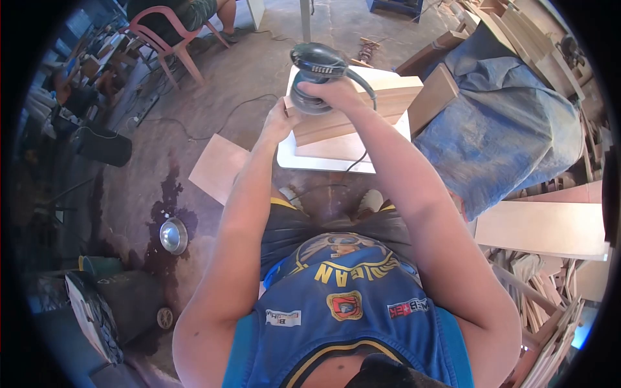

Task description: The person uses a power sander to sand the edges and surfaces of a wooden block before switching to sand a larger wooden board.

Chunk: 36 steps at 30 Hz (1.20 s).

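My right hand point(331, 92) is wrapped around the body of a dark power sander point(317, 61), whose round pad sits against the left end of a wooden piece point(362, 115). A cord curves off the tool's right side. At that same left end, my left hand point(279, 123) is closed on the wooden piece's edge, just beside the pad; the fingertips are partly hidden. The wooden piece has a stepped, layered side. Beneath it lies a flat board point(333, 147) on a white tabletop point(310, 161).
A blue tarp point(498, 123) covers a pile at right, with stacked planks point(537, 52) behind. A board point(218, 167) lies left of my legs, and a metal bowl point(173, 235) sits on the floor. A cord point(194, 136) crosses the floor. Someone sits on a pink chair point(187, 55).
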Motion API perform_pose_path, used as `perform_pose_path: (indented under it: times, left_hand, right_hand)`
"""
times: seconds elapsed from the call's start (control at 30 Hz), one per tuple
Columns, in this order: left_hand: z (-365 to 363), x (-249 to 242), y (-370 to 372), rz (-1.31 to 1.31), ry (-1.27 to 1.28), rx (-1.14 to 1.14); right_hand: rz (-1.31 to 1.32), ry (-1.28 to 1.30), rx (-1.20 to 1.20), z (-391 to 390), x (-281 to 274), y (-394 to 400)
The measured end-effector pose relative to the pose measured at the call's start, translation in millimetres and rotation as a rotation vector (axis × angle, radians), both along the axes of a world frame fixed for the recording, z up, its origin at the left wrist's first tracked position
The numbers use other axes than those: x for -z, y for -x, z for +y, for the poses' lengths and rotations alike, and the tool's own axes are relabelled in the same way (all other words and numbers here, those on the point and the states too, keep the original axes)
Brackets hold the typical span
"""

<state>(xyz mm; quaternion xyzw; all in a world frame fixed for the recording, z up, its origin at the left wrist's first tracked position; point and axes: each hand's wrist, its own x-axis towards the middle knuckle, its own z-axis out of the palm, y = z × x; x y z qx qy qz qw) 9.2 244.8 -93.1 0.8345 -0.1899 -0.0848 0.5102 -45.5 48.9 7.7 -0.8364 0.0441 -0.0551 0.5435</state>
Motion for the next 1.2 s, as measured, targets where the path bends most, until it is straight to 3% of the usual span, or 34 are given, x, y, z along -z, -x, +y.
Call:
perform_pose_path:
  times: [0.2,0.57,0.63,0.7,0.73,0.93,1.2]
  left_hand:
    - [-0.3,-1.0,4.7,0.035,0.166,0.026]
    - [2.4,9.0,5.1,-0.044,0.081,0.014]
    - [-1.0,4.4,-0.4,-0.101,0.068,0.015]
    - [-0.5,-0.6,3.4,-0.048,0.085,0.055]
    - [1.1,-15.2,9.6,-0.017,-0.053,0.022]
    - [4.8,2.7,1.3,-0.137,-0.035,0.044]
    - [7.4,10.7,-0.8,-0.034,0.023,0.056]
  right_hand:
    - [-0.073,0.074,0.103,-31.3,0.5,5.5]
    - [-0.112,0.012,0.288,-104.3,9.0,10.9]
    - [-0.180,0.167,0.344,-116.1,7.4,12.0]
    - [-0.138,0.117,0.347,-129.6,6.0,13.8]
    - [-0.091,0.077,0.353,-134.1,7.2,15.0]
    - [-0.162,0.059,0.416,-162.9,17.4,7.8]
    - [-0.236,0.089,0.475,-197.0,28.6,7.6]
